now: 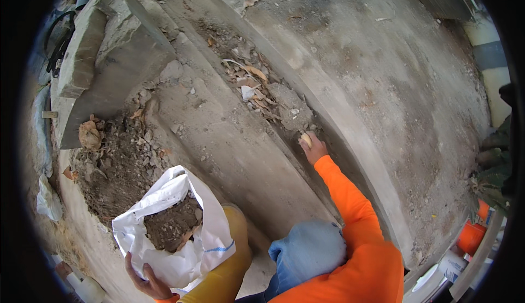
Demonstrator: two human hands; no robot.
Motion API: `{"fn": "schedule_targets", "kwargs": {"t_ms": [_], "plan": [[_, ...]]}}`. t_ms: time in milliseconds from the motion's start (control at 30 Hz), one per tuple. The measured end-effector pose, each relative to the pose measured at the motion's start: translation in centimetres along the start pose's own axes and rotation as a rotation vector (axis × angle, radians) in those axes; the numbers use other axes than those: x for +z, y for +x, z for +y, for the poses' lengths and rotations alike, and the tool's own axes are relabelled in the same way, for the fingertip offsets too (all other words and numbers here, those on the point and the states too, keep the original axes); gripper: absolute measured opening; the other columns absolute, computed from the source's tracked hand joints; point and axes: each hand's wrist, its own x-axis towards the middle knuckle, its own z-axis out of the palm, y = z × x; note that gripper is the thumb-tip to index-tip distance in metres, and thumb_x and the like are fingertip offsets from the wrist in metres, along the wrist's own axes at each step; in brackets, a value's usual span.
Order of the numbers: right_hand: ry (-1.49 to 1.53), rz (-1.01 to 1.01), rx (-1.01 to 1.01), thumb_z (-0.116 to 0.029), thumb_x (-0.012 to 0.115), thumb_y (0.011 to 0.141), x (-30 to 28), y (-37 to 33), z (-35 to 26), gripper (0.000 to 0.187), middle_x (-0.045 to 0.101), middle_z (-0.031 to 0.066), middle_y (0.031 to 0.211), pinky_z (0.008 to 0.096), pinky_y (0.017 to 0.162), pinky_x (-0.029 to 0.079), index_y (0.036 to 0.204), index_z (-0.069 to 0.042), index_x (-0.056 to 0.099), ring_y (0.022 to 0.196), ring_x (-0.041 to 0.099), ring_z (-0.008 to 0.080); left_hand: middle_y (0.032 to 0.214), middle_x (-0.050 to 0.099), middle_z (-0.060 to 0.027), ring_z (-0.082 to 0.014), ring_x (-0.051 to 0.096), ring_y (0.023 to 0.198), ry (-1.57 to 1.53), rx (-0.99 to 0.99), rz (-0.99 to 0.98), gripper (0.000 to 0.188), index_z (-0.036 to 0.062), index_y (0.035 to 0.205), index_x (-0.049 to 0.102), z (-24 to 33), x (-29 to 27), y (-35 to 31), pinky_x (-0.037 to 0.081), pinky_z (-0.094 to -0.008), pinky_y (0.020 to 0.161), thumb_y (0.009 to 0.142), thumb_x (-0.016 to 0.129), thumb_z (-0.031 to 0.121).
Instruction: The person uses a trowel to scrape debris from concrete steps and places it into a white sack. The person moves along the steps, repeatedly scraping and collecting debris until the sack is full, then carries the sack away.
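A white woven sack (219, 232) stands with its mouth spread, partly filled with brown soil (172, 224) and dry leaf bits. My left hand (149, 284) grips its near left side, fingers against the cloth. My right hand (315, 151) reaches forward into a narrow concrete channel (339, 166), closed round the pale handle of what looks like a hand trowel (292, 109). Its wide grey end seems caked with dirt, and its exact outline is hard to make out. Dry leaves and debris (254, 79) lie in the channel just beyond it.
Loose soil (117, 166) is heaped left of the sack, below leaning broken concrete slabs (120, 79). My boot (235, 232) and jeans-clad knee (311, 248) are close to the sack. Concrete floor (404, 101) stretches right, with a plant (492, 180) and orange container (471, 237) beyond.
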Motion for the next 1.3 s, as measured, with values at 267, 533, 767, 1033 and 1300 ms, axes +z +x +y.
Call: {"fn": "schedule_targets", "kwargs": {"t_ms": [267,533,767,1033,1300], "plan": [[0.131,0.051,0.216,-0.047,0.068,0.095,-0.9,-6.8,3.6,0.044,0.07,0.021,0.11,0.0532,0.087,0.051,0.123,-0.016,0.055,0.1,0.065,0.0488,0.144,0.053,-0.018,-0.0315,0.052,0.128,-0.11,-0.065,0.013,0.052,-0.0005,0.144,0.052,0.1,0.3,0.1,0.044,-0.0425,0.107,0.095,0.057,0.017],[-0.417,0.296,-0.009,-0.033,0.066,0.094,-2.2,-7.5,3.4,0.044,0.06,0.0158,0.125,0.0505,0.097,0.047,0.134,-0.017,0.056,0.118,0.056,0.0397,0.144,0.052,-0.0187,-0.0329,0.053,0.128,-0.073,-0.032,-0.002,0.052,-0.0001,0.144,0.052,0.5,1.0,0.4,0.045,-0.0441,0.106,0.096,0.058,0.019],[-0.492,0.154,-0.079,-0.03,0.066,0.095,3.9,6.5,-2.1,0.04,0.065,0.0168,0.123,0.05,0.097,0.047,0.131,-0.016,0.06,0.12,0.056,0.0411,0.143,0.053,-0.0188,-0.0337,0.053,0.129,-0.046,-0.045,-0.012,0.056,-0.0017,0.143,0.053,0.2,0.8,0.7,0.042,-0.045,0.109,0.095,0.061,0.025],[0.042,0.203,0.04,-0.052,0.05,0.102,2.5,1.1,-1.9,0.045,0.066,0.0274,0.093,0.0591,0.075,0.048,0.098,-0.009,0.061,0.092,0.062,0.0513,0.138,0.06,-0.0208,-0.0342,0.052,0.131,-0.04,-0.034,0.074,0.054,-0.0009,0.136,0.062,2.1,1.2,0.3,0.034,-0.0475,0.114,0.093,0.069,0.03],[0.174,0.365,0.049,-0.038,0.057,0.103,-2.9,-4.8,-0.3,0.037,0.063,0.0239,0.081,0.0504,0.07,0.049,0.088,-0.005,0.062,0.08,0.062,0.0473,0.136,0.062,-0.0202,-0.0329,0.054,0.129,-0.122,0.022,0.107,0.055,-0.0021,0.135,0.062,2.6,1.3,1.3,0.037,-0.0471,0.113,0.092,0.07,0.031]]}}
